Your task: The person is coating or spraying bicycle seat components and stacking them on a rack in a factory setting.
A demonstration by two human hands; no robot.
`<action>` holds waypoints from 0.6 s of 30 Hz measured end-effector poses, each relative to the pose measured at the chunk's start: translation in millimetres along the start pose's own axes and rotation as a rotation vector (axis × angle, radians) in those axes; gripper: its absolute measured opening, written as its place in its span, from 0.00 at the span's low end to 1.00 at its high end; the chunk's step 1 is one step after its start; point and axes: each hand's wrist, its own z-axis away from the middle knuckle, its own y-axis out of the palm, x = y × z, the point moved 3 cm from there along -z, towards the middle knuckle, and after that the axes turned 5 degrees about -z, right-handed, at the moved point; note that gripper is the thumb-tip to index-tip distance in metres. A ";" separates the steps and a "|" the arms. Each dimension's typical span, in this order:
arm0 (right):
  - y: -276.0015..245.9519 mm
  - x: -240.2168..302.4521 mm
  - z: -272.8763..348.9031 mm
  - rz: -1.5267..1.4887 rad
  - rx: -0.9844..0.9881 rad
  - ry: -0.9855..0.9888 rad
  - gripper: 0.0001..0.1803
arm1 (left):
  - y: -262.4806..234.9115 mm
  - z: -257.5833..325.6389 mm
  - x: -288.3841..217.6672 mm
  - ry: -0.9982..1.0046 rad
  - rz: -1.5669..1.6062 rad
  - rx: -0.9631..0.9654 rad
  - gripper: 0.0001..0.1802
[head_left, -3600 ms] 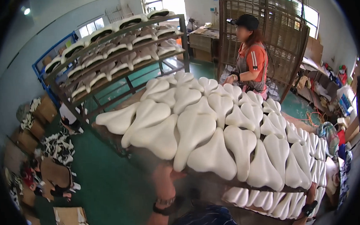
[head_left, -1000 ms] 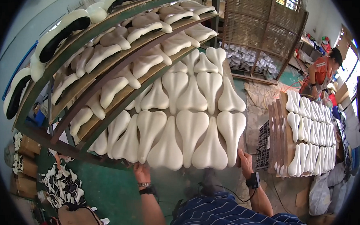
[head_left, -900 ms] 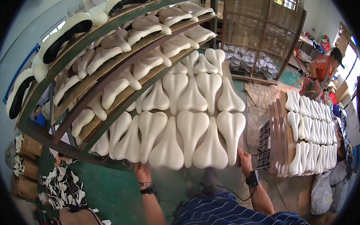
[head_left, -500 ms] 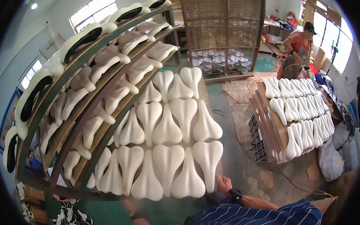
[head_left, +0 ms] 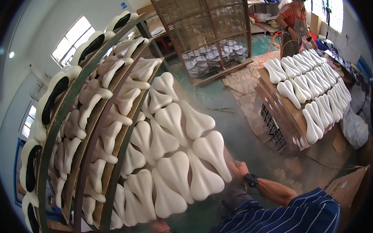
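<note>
A wooden board carries rows of white foam bicycle saddle pads, laid with wide and narrow ends alternating. My right hand is closed around the board's right edge, a dark watch on its wrist. At the near edge my left hand holds the board from below; its fingers are mostly hidden under the pads. The board's left side meets the tall green metal rack, where the frame hides some pads. More saddle pads fill the rack's shelves, and those on top show black undersides.
On the right stands a stack of boards covered with white saddle pads. A co-worker in a cap and apron stands behind it. A slatted rack is at the back. A hose and cardboard lie on the floor.
My view has turned, so the rack and the loaded board appear tilted. The right stack and the co-worker sit higher in view. Both hands stay at the board.
</note>
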 end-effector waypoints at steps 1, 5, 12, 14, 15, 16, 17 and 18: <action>0.2 5.1 -16.2 0.001 0.010 0.044 0.35 | 2.4 -1.9 3.1 -0.048 0.169 0.041 0.26; 3.3 41.2 -81.4 -0.019 0.031 0.019 0.36 | 22.5 -16.1 4.8 -0.046 0.174 0.046 0.27; 18.8 81.5 -189.8 -0.095 -0.003 -0.096 0.36 | 99.9 -32.1 -13.8 -0.083 0.110 0.103 0.22; 27.6 81.5 -218.9 -0.202 0.001 -0.060 0.36 | 122.3 -33.2 -17.9 -0.109 0.115 0.094 0.22; 31.2 82.8 -235.0 -0.161 -0.051 -0.104 0.34 | 133.5 -34.6 -18.6 -0.126 0.108 0.065 0.22; 35.2 83.8 -251.4 -0.119 -0.102 -0.144 0.34 | 145.3 -37.0 -19.3 -0.134 0.103 0.057 0.22; 41.7 83.5 -269.6 -0.112 -0.093 -0.132 0.34 | 157.2 -40.9 -18.3 -0.161 0.077 0.027 0.21; 46.7 84.3 -289.7 -0.159 -0.132 -0.141 0.33 | 171.4 -43.6 -16.4 -0.154 0.044 0.024 0.20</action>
